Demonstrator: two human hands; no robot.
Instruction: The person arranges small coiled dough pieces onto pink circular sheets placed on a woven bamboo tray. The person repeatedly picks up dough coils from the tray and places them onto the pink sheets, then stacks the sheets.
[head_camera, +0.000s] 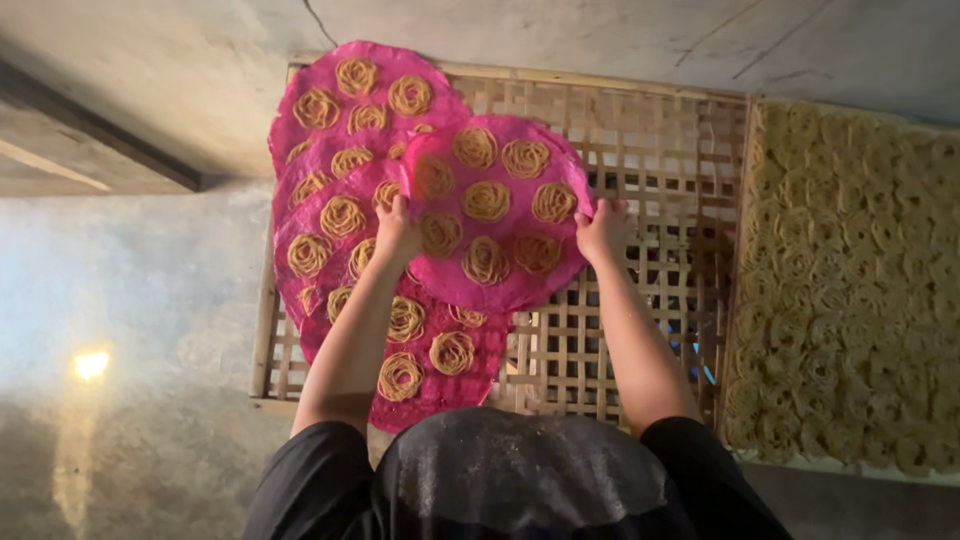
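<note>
Bare concrete floor lay under a woven bamboo tray. Both hands, left hand and right hand, gripped a pink round mat of noodle coils by its edges, apparently mid-placement; lowering it flat seemed next.

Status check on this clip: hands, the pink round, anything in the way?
Left hand and right hand each grip an edge of the top pink disc, loaded with noodle coils. It overlaps other pink discs on the bamboo rack. Nothing blocking.

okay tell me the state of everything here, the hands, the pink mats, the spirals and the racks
Left hand: gripping the top pink mat's left edge.
Right hand: gripping its right edge.
Top pink mat: held, loaded with noodle spirals.
Other pink mats: lying overlapped on the bamboo rack.
Right rack: filled with spirals.
</note>
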